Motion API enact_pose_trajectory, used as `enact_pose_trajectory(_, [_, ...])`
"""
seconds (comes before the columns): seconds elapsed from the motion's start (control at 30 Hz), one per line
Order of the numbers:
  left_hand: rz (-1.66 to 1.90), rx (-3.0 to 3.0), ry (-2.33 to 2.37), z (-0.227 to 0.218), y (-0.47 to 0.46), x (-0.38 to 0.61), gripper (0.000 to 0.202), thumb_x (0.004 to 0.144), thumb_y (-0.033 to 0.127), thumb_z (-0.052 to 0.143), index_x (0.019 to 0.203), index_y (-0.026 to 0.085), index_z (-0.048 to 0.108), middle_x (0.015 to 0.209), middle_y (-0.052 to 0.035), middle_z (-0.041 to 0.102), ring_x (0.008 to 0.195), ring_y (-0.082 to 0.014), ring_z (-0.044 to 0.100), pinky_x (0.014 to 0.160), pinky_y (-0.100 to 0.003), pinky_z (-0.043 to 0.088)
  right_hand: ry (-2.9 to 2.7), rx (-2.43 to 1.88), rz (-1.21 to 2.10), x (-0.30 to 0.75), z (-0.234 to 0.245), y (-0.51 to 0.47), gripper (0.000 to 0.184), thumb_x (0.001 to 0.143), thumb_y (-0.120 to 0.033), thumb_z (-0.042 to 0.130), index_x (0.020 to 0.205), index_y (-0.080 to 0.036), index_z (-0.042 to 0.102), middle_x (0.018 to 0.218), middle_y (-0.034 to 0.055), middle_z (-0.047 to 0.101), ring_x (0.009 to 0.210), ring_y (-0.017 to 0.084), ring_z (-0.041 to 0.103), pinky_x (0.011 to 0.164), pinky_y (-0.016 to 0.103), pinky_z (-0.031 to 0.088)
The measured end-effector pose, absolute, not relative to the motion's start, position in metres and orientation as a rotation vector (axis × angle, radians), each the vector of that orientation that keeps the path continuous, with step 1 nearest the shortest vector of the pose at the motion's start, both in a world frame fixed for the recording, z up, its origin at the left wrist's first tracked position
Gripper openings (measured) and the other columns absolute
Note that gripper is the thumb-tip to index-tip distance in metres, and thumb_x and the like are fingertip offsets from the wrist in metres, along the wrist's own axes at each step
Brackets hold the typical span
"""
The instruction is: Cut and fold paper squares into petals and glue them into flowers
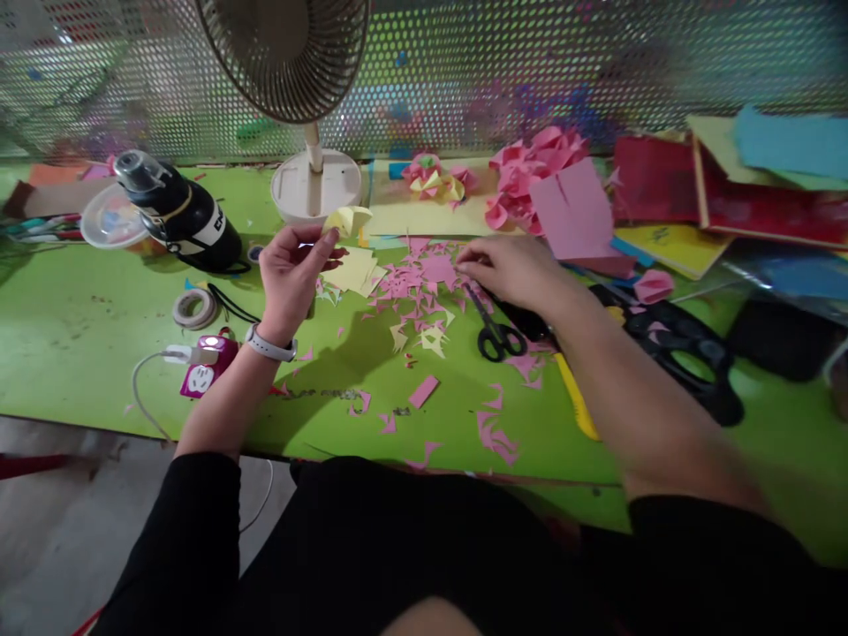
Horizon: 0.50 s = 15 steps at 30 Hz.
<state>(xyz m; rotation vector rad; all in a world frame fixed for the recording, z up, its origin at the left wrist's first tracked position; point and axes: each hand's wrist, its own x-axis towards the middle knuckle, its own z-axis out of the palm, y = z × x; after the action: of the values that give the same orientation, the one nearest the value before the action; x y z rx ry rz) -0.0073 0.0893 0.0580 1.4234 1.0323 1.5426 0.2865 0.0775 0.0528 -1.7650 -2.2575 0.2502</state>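
Scissors lie just beside the half-curled right hand, blades slanting toward its fingertips; its grip I cannot tell. The left hand pinches folded yellow paper.

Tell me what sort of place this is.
Most likely a paper-craft workspace: cut pink scraps litter the green table, scissors lie beside them, and pink flower-like paper shapes are heaped behind.

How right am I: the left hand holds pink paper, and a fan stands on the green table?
Not quite: the paper in the left hand is yellow, not pink, as the head view shows. The fan does stand on the green table.
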Motion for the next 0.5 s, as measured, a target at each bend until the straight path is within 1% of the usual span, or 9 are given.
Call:
enact_pose_trajectory(0.13, [1.565,1.454,1.028,0.057,0.091,-0.009,0.022,0.079,0.034,0.079,0.086,0.019,0.064,0.073,0.0009,0.071,0.066,-0.0113,0.073,0.059,-0.019,0.06,-2.23,-1.804,0.276,0.265,0.053,0.099,0.021,0.087,-0.023,0.056,0.089,-0.02,0.076,0.089,0.0079,0.076,0.074,0.023,0.065,0.064,0.034,0.047])
enact_pose_trajectory(0.27, [1.621,1.461,1.069,0.059,0.096,-0.014,0.018,0.081,0.032,0.078,0.086,0.021,0.064,0.072,0.0025,0.07,0.066,-0.0104,0.073,0.058,-0.017,0.059,-2.301,-1.792,0.278,0.26,0.054,0.085,0.02,0.086,-0.02,0.056,0.088,-0.021,0.076,0.092,0.0072,0.076,0.075,0.023,0.065,0.065,0.035,0.047])
enact_pose_trajectory(0.37, [1.636,1.45,1.065,0.06,0.099,-0.016,0.019,0.08,0.033,0.079,0.084,0.021,0.065,0.072,0.0023,0.071,0.064,-0.0101,0.072,0.055,-0.016,0.058,-2.321,-1.809,0.258,0.272,0.057,0.078,0.019,0.087,-0.022,0.056,0.089,-0.022,0.075,0.091,0.0073,0.076,0.08,0.026,0.066,0.069,0.037,0.048])
enact_pose_trajectory(0.5, [1.617,1.447,1.047,0.058,0.099,-0.014,0.023,0.078,0.036,0.08,0.084,0.02,0.065,0.071,0.0018,0.072,0.063,-0.0101,0.072,0.056,-0.016,0.059,-2.279,-1.926,0.182,0.29,0.057,0.09,0.023,0.088,-0.022,0.054,0.093,-0.019,0.076,0.097,0.0126,0.075,0.089,0.032,0.067,0.074,0.043,0.049])
